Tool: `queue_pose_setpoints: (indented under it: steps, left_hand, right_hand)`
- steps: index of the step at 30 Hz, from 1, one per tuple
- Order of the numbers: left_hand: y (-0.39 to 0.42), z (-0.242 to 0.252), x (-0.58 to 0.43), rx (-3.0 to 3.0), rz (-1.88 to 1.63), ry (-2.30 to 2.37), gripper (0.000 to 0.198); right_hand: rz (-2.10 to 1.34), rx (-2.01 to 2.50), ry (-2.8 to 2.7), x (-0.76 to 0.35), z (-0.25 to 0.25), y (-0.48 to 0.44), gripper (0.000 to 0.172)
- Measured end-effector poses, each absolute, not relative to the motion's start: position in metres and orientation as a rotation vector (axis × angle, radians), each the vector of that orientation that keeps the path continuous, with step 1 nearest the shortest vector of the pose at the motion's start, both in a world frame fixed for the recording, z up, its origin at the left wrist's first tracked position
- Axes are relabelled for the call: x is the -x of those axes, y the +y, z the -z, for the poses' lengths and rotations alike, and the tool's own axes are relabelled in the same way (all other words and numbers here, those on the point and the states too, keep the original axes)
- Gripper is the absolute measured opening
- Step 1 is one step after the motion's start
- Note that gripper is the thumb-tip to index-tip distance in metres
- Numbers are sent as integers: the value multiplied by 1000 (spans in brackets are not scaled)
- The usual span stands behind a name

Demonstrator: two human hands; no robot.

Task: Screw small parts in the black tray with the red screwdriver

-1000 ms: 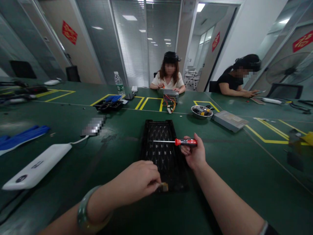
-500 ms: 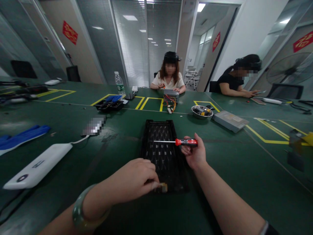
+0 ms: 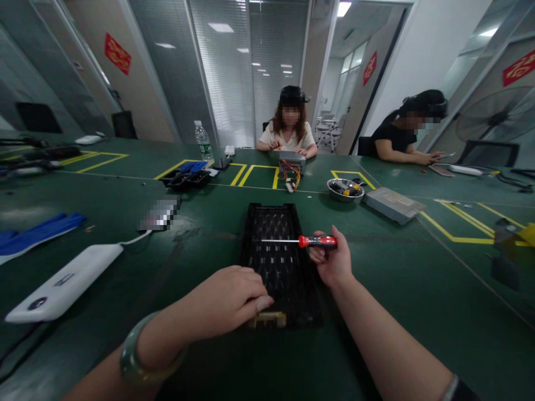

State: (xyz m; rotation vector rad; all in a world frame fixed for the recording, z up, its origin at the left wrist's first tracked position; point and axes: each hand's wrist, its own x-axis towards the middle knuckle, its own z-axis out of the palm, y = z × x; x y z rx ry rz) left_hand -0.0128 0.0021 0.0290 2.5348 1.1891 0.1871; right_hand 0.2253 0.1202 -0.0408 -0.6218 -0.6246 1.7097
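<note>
A long black perforated tray (image 3: 273,245) lies lengthwise in front of me on the green table (image 3: 376,289). My left hand (image 3: 228,298), with a pale green bangle at the wrist, rests curled at the tray's near left edge. Its fingertips touch a small yellowish part (image 3: 267,319) at the near end. My right hand (image 3: 332,259) grips a red-handled screwdriver (image 3: 298,241) by its handle at the tray's right edge. The thin shaft points left, level above the tray.
A white flat device (image 3: 62,284) with a cable and blue gloves (image 3: 37,231) lie at the left. A metal bowl (image 3: 345,190) and a grey drive (image 3: 393,204) sit at the right. Two people sit at the far side, one beside a wired metal box (image 3: 291,161). Black trays (image 3: 186,178), water bottle (image 3: 203,142).
My left hand has pulled back slightly to the left, and more of the yellowish part shows at the tray's near end. My right hand and the screwdriver have stayed in place.
</note>
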Motion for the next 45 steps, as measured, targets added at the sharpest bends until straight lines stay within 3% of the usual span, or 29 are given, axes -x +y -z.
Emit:
queue_pose_setpoints:
  steps: [9,22,28,37,45]
  left_hand:
    - [1,-32,18,-2510,-159,1178,48]
    - [5,-26,16,-2553,-187,1063,35]
    - [5,-28,14,-2579,-172,1164,37]
    - [6,-26,17,-2583,-202,1181,33]
    - [6,-24,18,-2561,-216,1170,30]
  right_hand:
    - [-1707,630,-640,-224,41,120,42]
    - [-1654,660,-646,-225,40,120,42]
    - [-1533,653,-660,-243,13,120,47]
    - [-1403,733,-1125,-275,-24,114,58]
    - [-1333,753,-1152,-281,-24,116,59]
